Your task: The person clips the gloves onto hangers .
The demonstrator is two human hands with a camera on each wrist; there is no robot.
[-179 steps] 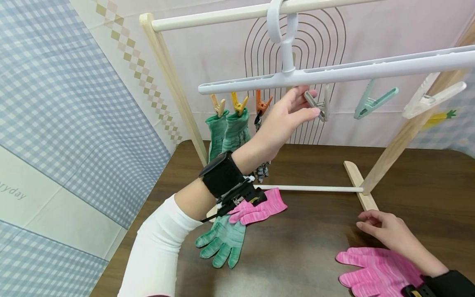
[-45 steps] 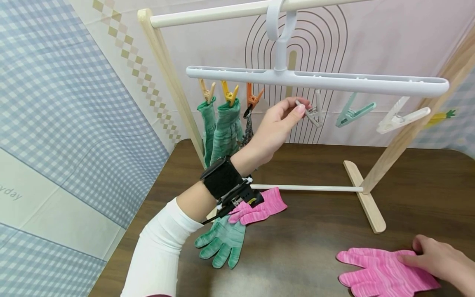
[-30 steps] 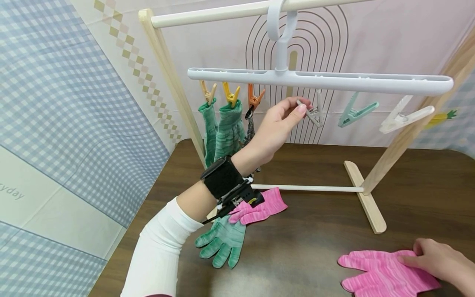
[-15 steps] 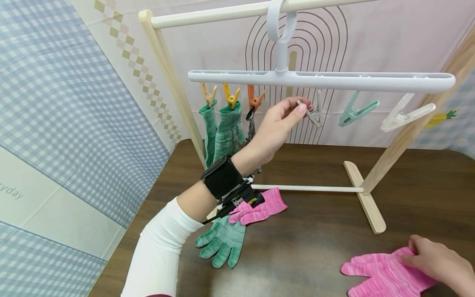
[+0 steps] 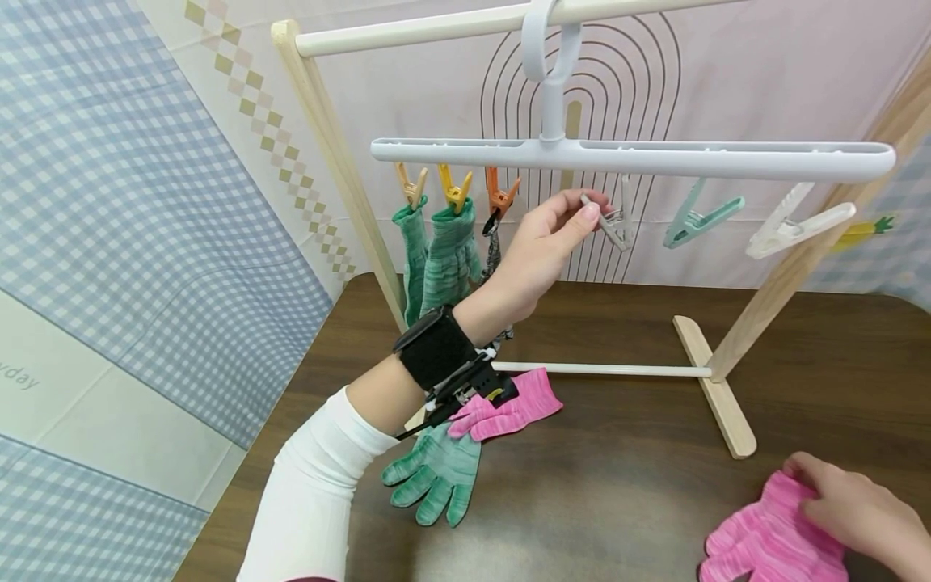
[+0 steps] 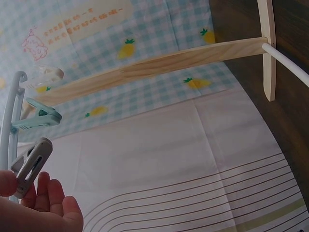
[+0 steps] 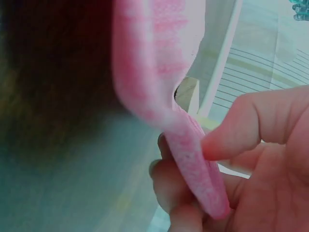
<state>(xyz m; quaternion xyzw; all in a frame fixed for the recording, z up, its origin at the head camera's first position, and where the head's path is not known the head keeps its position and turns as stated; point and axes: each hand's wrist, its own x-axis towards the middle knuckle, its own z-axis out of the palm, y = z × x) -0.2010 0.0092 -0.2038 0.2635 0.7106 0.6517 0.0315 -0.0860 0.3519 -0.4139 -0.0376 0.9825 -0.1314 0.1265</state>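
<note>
A white clip hanger (image 5: 655, 159) hangs from the rack's top rail. My left hand (image 5: 541, 250) pinches one arm of a grey clothespin (image 5: 617, 226) below the hanger's middle; the left wrist view shows the clothespin (image 6: 34, 166) between thumb and fingers. At the lower right, my right hand (image 5: 861, 505) grips a pink knit glove (image 5: 774, 533) by its cuff, and the glove hangs down in folds. In the right wrist view the cuff (image 7: 195, 164) lies between thumb and fingers. A mint clothespin (image 5: 701, 220) and a white clothespin (image 5: 796, 226) hang farther right, holding nothing.
Two green gloves (image 5: 447, 250) and a dark patterned item (image 5: 493, 250) hang from the left clothespins. Another pink glove (image 5: 534, 396) overlaps a green glove (image 5: 440, 473) on the wooden table (image 5: 604, 501). The rack's right foot (image 5: 720, 396) stands near the right hand.
My right hand has taken the pink glove by the cuff and lifted it, so it no longer lies flat. The left hand stays on the grey clothespin; the hanger has levelled since the earliest frame.
</note>
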